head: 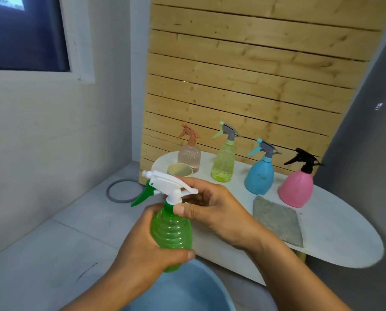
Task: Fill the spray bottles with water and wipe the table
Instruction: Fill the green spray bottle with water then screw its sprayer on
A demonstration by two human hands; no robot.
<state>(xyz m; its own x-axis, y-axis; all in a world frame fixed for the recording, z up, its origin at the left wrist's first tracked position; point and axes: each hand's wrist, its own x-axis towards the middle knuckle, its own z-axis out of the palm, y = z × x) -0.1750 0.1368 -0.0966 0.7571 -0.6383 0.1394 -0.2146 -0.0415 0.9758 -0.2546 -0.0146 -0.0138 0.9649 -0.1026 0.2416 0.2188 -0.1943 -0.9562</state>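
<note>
A green spray bottle [171, 234] is held in the air at about 6 o'clock from the white table [335, 239], above a blue basin [187, 290] whose rim shows at the bottom edge. Its ribbed plastic body is judged to be light and slightly yielding if squeezed, and slippery once wet; the ribs and the narrow neck offer the surest purchase, while the thin trigger is best left alone.

The body is wrapped by the left hand [147, 243], fingers curled round its far side and the thumb pressed across the lower front. The white spray head [167, 182] and collar are pinched by the right hand [210, 207], thumb on the near side of the neck, fingers curled behind; the wrist is bent inward from 4 o'clock. A twist of the cap is judged to be in hand, though whether it is being loosened or tightened cannot be told.

On the table, toward 12 to 2 o'clock, four more bottles are stood: peach [189, 157], yellow-green [223, 164], blue [259, 176], pink [296, 189]. A cup [180, 170] and a grey cloth [278, 221] are set beside them
</note>
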